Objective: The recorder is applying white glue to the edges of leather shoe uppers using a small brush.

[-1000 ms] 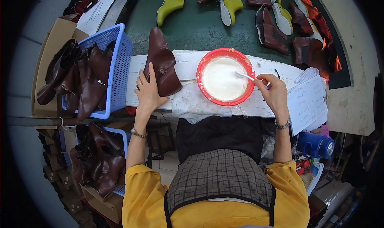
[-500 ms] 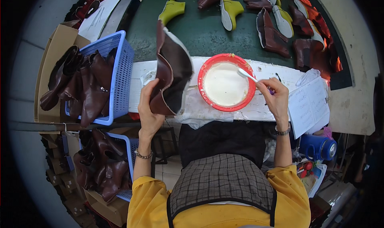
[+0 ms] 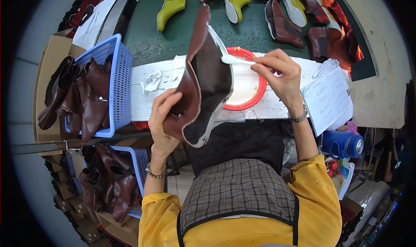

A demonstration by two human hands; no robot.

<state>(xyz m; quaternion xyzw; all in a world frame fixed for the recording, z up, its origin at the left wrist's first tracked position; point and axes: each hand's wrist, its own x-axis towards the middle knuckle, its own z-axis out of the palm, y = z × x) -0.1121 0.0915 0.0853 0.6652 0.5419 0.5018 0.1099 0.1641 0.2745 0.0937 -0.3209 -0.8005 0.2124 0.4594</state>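
My left hand (image 3: 162,119) grips a brown leather boot upper (image 3: 212,75), holding it tilted with its dark lining facing right. A line of white paste runs along the upper's edge. My right hand (image 3: 281,75) is closed around a slim white brush (image 3: 238,61), much like a toothbrush. Its head is coated in white and touches the upper's right edge. Behind and below the brush stands a red bowl (image 3: 263,91) of creamy white liquid (image 3: 245,84), partly hidden by the upper.
Two blue baskets (image 3: 123,86) of brown uppers stand at my left, one lower. Yellow-green shoe lasts (image 3: 171,12) and brown uppers (image 3: 281,26) lie on the green tabletop (image 3: 208,34). Written sheets (image 3: 329,101) and a blue flask (image 3: 342,144) are at the right; crumpled tissue (image 3: 151,81) lies left.
The brush has left the bowl and moved left onto the upper's edge. My left hand has tilted the upper rightward, over part of the bowl. The whole view has shifted slightly.
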